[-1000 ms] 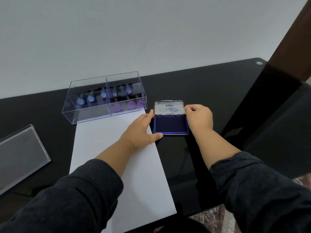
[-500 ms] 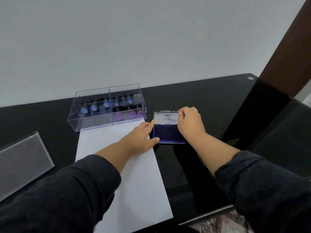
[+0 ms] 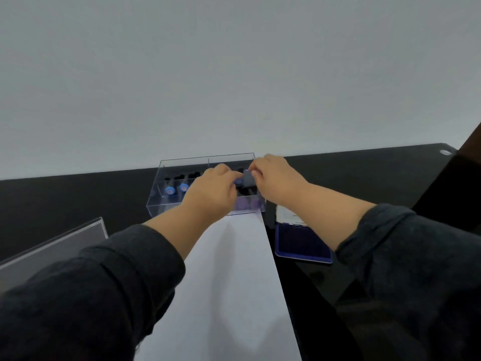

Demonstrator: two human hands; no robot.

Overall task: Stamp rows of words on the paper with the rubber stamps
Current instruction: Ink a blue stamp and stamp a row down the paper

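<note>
both hands' fingers (image 3: 253, 170) pinch a dark blocky stamp (image 3: 247, 180) over the clear plastic box (image 3: 166, 204).

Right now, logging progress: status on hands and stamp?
Both hands, left hand and right hand, pinching one stamp over clear box. Paper unstamped. Ink pad open.

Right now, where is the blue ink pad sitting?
In the head view the ink pad lies open on the black table, right of the white paper, just below the clear stamp box, partly under the right forearm.
</note>
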